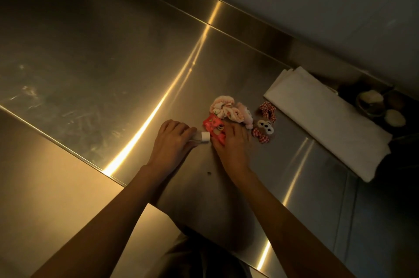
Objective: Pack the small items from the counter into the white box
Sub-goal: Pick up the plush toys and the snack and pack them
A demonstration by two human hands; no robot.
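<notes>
A steel counter (95, 69) is filling most of the frame, catching warm streaks of light. A folded white cloth (326, 123) is lying at right of centre, running diagonally toward the lower right; no white box is showing as such. Dim bowls (376, 105) are sitting beyond it at the right edge.

Both forearms are reaching up from the bottom edge. The left hand (169, 141) is resting on the counter at centre, fingers curled and pinching a small white cap (205, 136). The right hand (233, 144) is lying just beside it, fingers pressed together on a red packet (212, 124).

Just above, a pink scrunchie (224, 108) is touching the packet. To its right, a monkey hair clip (264, 127) with checked bows is lying near the cloth.
</notes>
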